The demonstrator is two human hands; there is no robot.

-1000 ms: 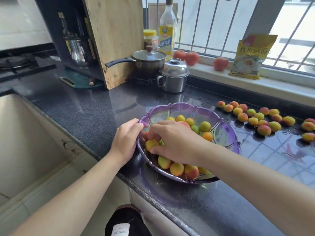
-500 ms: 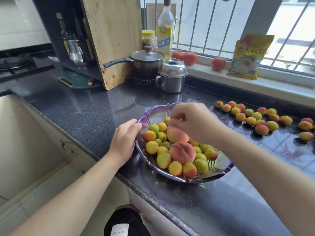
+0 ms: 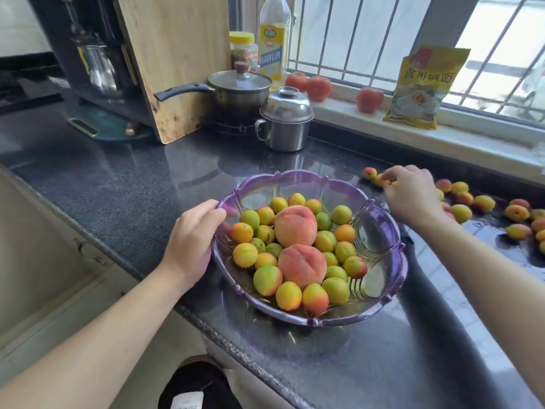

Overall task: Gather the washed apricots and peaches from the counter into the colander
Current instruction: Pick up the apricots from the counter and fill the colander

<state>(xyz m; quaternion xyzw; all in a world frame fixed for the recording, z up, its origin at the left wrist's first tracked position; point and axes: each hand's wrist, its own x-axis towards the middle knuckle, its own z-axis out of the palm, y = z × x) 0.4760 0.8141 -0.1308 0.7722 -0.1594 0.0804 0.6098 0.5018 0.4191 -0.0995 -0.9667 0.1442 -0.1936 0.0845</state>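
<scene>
A purple translucent colander (image 3: 383, 293) sits on the dark counter and holds two peaches (image 3: 295, 225) and several small yellow-orange apricots (image 3: 244, 254). My left hand (image 3: 193, 240) grips the colander's left rim. My right hand (image 3: 411, 193) is on the counter past the colander's right rim, among loose apricots (image 3: 483, 203), with its fingertips closing around an apricot (image 3: 382, 181). Another apricot (image 3: 369, 173) lies just left of the fingers. More apricots (image 3: 516, 213) spread toward the right edge.
A lidded steel pot (image 3: 285, 121), a saucepan (image 3: 240, 90) and a leaning wooden cutting board (image 3: 174, 57) stand at the back. Three tomatoes (image 3: 369, 99) and a yellow packet (image 3: 421, 87) rest on the windowsill. The counter's front edge (image 3: 206, 323) runs diagonally beneath the colander.
My right hand left the colander and moved right to the loose apricots on the counter. My left hand stayed on the rim.
</scene>
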